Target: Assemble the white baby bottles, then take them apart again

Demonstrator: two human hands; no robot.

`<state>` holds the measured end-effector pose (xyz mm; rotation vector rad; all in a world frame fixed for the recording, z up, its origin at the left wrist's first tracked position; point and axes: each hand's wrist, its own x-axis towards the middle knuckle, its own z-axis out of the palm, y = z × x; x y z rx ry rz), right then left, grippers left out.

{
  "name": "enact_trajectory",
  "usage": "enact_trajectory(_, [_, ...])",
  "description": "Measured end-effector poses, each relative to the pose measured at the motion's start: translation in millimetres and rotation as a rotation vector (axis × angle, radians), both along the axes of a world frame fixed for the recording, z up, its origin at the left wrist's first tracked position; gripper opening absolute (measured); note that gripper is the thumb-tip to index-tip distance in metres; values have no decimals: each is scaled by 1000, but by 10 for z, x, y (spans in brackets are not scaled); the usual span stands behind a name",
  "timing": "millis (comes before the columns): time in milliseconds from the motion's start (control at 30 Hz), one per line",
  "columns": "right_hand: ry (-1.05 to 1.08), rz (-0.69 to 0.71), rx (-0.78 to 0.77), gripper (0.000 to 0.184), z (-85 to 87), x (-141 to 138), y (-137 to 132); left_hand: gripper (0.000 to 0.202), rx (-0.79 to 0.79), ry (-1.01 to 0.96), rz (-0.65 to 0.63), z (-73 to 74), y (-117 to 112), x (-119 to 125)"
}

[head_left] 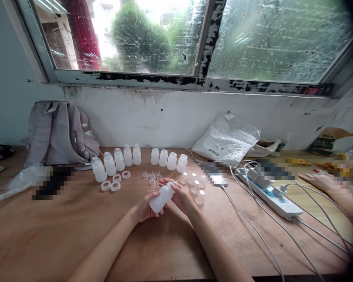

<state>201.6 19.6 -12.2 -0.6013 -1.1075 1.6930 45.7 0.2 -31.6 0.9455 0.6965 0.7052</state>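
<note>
My left hand (pixel 148 206) is closed around the body of a frosted white baby bottle (pixel 159 200), tilted with its mouth up to the right. The fingers of my right hand (pixel 179 196) are closed at its neck, where something clear, apparently a nipple, partly shows. Just beyond my hands lie several clear nipples (pixel 152 177). Clear dome caps (pixel 194 183) stand beside my right hand. Further left are several white collar rings (pixel 115 186). Behind them stand capped bottles (pixel 110 164) in a curved row, and open bottles (pixel 171 161) to their right.
A grey backpack (pixel 59 133) and a crumpled plastic bag (pixel 26 180) are on the left. A silvery bag (pixel 226 137) leans on the wall. Right of me, a power strip (pixel 282 201) trails white cables. Another person's hand (pixel 320 181) rests at the far right.
</note>
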Motion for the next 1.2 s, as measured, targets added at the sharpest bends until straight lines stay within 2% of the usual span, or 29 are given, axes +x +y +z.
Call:
enact_trajectory(67, [-36,-81,-6,21,-28,-47,-4,49,195,154,77,12,-10,18])
enact_trajectory(167, [-93,-206,27,14,-79,-113,8,42,744,521,290,43,-5,17])
enact_trajectory(233, [-118,-262,72,11,-109,-133,21,46,1075,708,399,39,4,14])
enact_trajectory(267, [-125,-286,91,10,-121,-136,25,49,1183,777,430,25,8,15])
enact_trajectory(333, [-126,-332,107,10,-144,-141,28,51,1284,896,461,-26,16,22])
enact_trajectory(500, [-74,-405,55,8,-192,-263,40,49,1358,1031,509,-199,58,-2])
enact_trajectory(633, [-41,-484,-1,10,-209,-473,121,50,1375,1122,573,-272,113,-90])
enact_trajectory(800, [-87,-540,-79,15,-203,-636,193,49,1353,1254,597,-243,133,-193])
enact_trajectory(933, [-238,-507,-96,23,-115,-527,129,49,1338,1235,591,-168,123,-198])
enact_trajectory(1033, [-515,-626,90,27,0,-285,56,47,1218,1155,673,-124,109,-192])
enact_trajectory(1133, [-1014,-760,434,22,101,62,2,47,1109,1106,708,-100,104,-223])
enact_trajectory(1200, [-1271,-808,556,21,127,323,-21,49,1073,1089,710,-89,109,-258])
